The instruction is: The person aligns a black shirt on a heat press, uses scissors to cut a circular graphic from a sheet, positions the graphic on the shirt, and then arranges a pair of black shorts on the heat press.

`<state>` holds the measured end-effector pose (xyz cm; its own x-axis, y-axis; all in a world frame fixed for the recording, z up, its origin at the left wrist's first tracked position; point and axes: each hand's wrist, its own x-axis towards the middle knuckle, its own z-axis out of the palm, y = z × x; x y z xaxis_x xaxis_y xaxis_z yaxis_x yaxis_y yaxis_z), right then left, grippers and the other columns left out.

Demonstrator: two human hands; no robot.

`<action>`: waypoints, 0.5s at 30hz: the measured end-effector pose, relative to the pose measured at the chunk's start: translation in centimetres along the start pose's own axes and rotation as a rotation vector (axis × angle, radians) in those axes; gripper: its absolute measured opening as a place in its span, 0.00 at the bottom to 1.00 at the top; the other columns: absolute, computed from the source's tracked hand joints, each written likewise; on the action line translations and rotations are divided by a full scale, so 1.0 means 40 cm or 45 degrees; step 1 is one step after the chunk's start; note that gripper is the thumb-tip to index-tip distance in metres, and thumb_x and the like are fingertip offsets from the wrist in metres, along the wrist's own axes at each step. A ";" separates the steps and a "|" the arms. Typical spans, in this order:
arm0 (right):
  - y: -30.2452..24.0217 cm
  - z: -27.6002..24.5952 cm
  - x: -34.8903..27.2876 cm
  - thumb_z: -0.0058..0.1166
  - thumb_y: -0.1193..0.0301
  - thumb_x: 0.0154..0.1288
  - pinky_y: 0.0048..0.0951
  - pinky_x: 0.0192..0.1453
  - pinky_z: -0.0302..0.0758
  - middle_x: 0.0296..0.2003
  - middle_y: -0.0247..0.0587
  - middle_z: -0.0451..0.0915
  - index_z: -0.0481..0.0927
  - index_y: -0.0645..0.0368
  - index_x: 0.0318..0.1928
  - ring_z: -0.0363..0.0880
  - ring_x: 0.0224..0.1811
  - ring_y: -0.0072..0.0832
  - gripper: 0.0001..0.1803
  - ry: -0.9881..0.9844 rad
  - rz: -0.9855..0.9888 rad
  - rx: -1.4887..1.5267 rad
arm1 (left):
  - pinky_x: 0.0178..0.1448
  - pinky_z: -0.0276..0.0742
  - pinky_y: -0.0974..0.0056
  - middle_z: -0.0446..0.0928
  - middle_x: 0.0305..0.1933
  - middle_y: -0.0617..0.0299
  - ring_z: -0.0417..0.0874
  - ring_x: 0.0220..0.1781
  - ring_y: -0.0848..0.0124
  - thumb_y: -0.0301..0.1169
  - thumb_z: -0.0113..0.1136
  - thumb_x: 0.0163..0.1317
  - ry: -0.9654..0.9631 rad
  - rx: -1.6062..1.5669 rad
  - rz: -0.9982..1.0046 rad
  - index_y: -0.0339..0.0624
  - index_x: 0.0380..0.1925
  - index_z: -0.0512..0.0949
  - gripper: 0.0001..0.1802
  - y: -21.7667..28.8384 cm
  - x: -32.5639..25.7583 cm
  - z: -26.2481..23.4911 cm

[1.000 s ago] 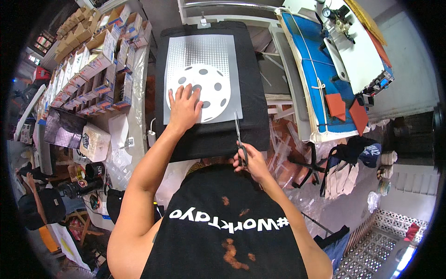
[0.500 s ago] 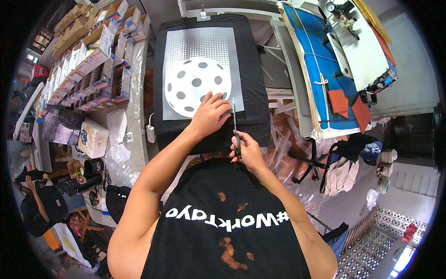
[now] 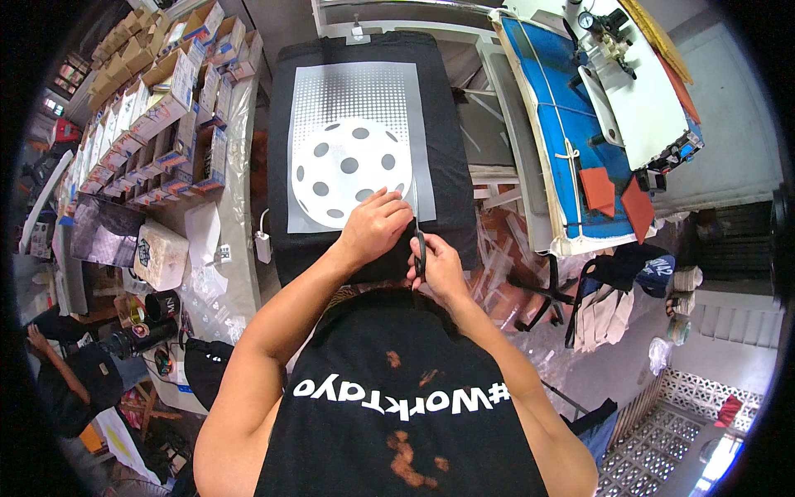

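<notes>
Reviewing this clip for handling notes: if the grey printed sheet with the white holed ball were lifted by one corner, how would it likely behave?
The printed sheet looks thin and lies flat on the black garment, so it would probably flop and curl rather than stay stiff. It seems light and may slide if pushed; the left hand presses its lower edge. The right hand holds scissors at its corner, so it likely cuts easily.

Bright, even daylight across the whole view; colours saturated. Strongest light at 5 o'clock, where a patch by the lattice floor (image 3: 662, 431) blows out white. Soft, short shadows only. Silver transfer sheet (image 3: 358, 145) at 12 o'clock shines pale, no hard glare. Centre sharp. Heavy fisheye bend: blue table (image 3: 546, 124) edges curve at 2 o'clock. Black vignette rings the frame; cardboard boxes (image 3: 157, 108) at 10 o'clock soften slightly.
</notes>
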<state>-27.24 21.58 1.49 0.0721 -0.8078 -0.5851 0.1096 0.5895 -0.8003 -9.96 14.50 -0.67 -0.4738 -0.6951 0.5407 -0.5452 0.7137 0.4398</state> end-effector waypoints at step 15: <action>-0.013 -0.002 0.038 0.57 0.61 0.75 0.21 0.14 0.66 0.24 0.31 0.76 0.79 0.60 0.55 0.74 0.17 0.17 0.17 0.033 -0.018 0.006 | 0.61 0.83 0.50 0.85 0.41 0.56 0.88 0.47 0.59 0.23 0.68 0.55 0.101 -0.074 -0.030 0.37 0.35 0.82 0.08 0.060 0.007 -0.055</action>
<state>-27.28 20.04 1.01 0.0449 -0.8157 -0.5767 0.1155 0.5777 -0.8081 -9.90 16.20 2.11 -0.4037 -0.7046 0.5836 -0.5133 0.7025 0.4930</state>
